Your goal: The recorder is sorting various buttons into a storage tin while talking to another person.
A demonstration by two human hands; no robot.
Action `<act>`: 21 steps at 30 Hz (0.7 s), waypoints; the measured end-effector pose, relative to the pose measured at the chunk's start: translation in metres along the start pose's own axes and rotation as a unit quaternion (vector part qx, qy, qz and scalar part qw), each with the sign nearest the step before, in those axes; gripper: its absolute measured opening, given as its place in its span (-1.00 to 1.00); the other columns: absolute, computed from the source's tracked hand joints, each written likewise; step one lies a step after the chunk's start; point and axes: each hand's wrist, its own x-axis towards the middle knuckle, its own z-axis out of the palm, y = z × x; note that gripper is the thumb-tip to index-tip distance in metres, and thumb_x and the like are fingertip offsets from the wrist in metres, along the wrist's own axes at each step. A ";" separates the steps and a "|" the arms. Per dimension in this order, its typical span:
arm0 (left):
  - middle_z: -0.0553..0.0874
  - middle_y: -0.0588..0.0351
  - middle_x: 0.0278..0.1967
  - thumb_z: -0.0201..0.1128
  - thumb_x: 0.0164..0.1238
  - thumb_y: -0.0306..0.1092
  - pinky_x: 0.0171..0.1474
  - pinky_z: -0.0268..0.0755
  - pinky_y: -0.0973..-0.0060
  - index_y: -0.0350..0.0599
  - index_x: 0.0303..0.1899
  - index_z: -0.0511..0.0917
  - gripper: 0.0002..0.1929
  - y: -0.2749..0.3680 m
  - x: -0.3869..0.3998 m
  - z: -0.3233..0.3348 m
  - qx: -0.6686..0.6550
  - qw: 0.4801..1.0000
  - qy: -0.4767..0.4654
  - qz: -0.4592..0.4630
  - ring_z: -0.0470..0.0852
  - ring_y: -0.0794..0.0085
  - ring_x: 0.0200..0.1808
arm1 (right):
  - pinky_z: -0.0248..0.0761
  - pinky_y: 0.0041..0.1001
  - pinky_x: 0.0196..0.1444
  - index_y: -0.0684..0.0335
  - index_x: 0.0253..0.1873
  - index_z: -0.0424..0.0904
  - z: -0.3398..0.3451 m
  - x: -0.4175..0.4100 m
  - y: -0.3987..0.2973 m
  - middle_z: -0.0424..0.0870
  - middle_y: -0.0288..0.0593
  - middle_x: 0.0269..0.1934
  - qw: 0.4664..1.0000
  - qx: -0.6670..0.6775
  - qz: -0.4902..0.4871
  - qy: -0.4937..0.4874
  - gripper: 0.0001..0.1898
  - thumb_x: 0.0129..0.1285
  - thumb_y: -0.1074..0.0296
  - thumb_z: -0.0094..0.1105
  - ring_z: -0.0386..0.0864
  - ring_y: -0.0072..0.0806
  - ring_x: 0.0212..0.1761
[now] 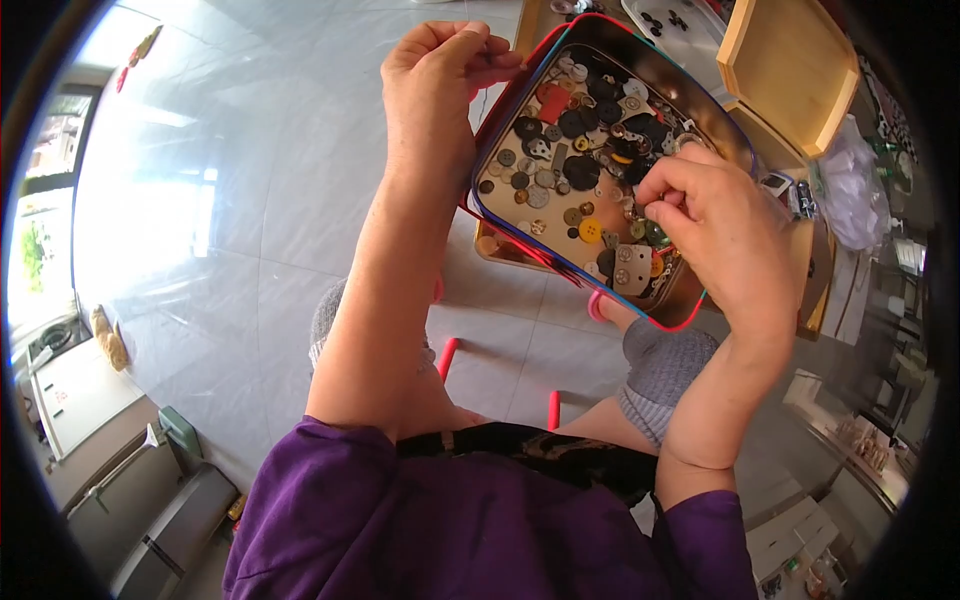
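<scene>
A rectangular metal tin point(679, 319) with a red and blue rim lies tilted before me, its floor strewn with loose buttons. Among them are a large yellow button point(590, 230), a black button point(580, 173), a red flat piece point(554, 104) and a pale card with snap fasteners point(631, 270). My left hand point(450, 64) is raised at the tin's upper left edge, thumb and fingers pinched; a thin strand, seemingly thread, shows above the fingertips. Over the tin's right side, my right hand point(724, 217) has thumb and forefinger together; whether anything is between them is hidden.
An open wooden box lid point(791, 71) stands at the upper right, beside a clear plastic tray point(667, 22) with black buttons. A crumpled plastic bag point(855, 184) hangs or lies to the right. Red stool legs point(553, 409) show on the tiled floor point(330, 157) between my knees.
</scene>
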 end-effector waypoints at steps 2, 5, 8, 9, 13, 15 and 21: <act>0.65 -0.08 -0.38 0.15 0.31 -0.47 -0.17 0.58 0.45 -0.39 -0.29 0.50 -0.88 -0.001 0.000 0.000 -0.005 1.000 0.000 0.005 0.68 0.26 -0.34 | 0.37 -0.27 -0.21 0.30 -0.29 0.57 0.006 -0.001 0.003 0.52 -0.07 -0.35 1.000 -0.013 -0.009 -0.003 -0.92 0.07 0.53 0.17 0.54 -0.14 -0.27; 0.65 -0.07 -0.38 0.15 0.31 -0.47 -0.16 0.58 0.44 -0.38 -0.29 0.50 -0.88 -0.001 0.001 0.001 -0.007 1.000 -0.003 0.003 0.68 0.27 -0.33 | 0.37 -0.23 -0.20 0.27 -0.29 0.59 0.011 -0.003 0.006 0.53 -0.07 -0.31 0.999 -0.028 -0.022 0.004 -0.92 0.09 0.53 0.17 0.54 -0.11 -0.24; 0.65 -0.08 -0.34 0.16 0.32 -0.47 -0.11 0.58 0.40 -0.38 -0.25 0.52 -0.87 0.001 0.000 0.001 0.000 1.000 -0.002 -0.004 0.68 0.23 -0.28 | 0.37 -0.22 -0.20 0.27 -0.29 0.58 0.013 -0.004 0.007 0.53 -0.06 -0.31 0.999 -0.028 -0.028 0.023 -0.92 0.09 0.54 0.17 0.54 -0.09 -0.24; 0.65 -0.08 -0.34 0.16 0.32 -0.47 -0.11 0.58 0.40 -0.38 -0.26 0.52 -0.87 0.002 0.000 0.002 0.001 1.000 0.001 -0.006 0.68 0.24 -0.28 | 0.38 -0.22 -0.20 0.28 -0.28 0.58 0.012 -0.003 0.007 0.53 -0.06 -0.31 0.999 -0.028 -0.028 0.032 -0.92 0.09 0.54 0.16 0.54 -0.09 -0.24; 0.65 -0.07 -0.34 0.16 0.32 -0.46 -0.12 0.58 0.41 -0.37 -0.26 0.52 -0.87 0.000 0.001 0.002 0.003 1.000 0.000 -0.006 0.68 0.25 -0.28 | 0.38 -0.22 -0.20 0.29 -0.29 0.57 0.008 -0.002 0.006 0.53 -0.05 -0.32 0.997 -0.020 -0.014 0.074 -0.93 0.09 0.54 0.16 0.54 -0.07 -0.25; 0.65 -0.07 -0.34 0.17 0.32 -0.46 -0.12 0.58 0.42 -0.37 -0.26 0.52 -0.88 0.001 0.000 0.002 0.004 1.000 0.002 -0.006 0.68 0.26 -0.28 | 0.38 -0.21 -0.20 0.30 -0.30 0.57 0.006 -0.003 0.004 0.53 -0.05 -0.33 0.998 -0.013 -0.008 0.057 -0.93 0.09 0.54 0.16 0.54 -0.07 -0.25; 0.65 -0.07 -0.36 0.17 0.31 -0.47 -0.14 0.59 0.43 -0.36 -0.27 0.52 -0.89 0.000 0.001 0.002 -0.001 1.000 -0.001 -0.006 0.68 0.26 -0.30 | 0.40 -0.22 -0.21 0.27 -0.31 0.58 0.011 -0.005 0.005 0.54 -0.07 -0.33 0.999 -0.037 -0.013 0.024 -0.92 0.06 0.51 0.23 0.56 -0.10 -0.25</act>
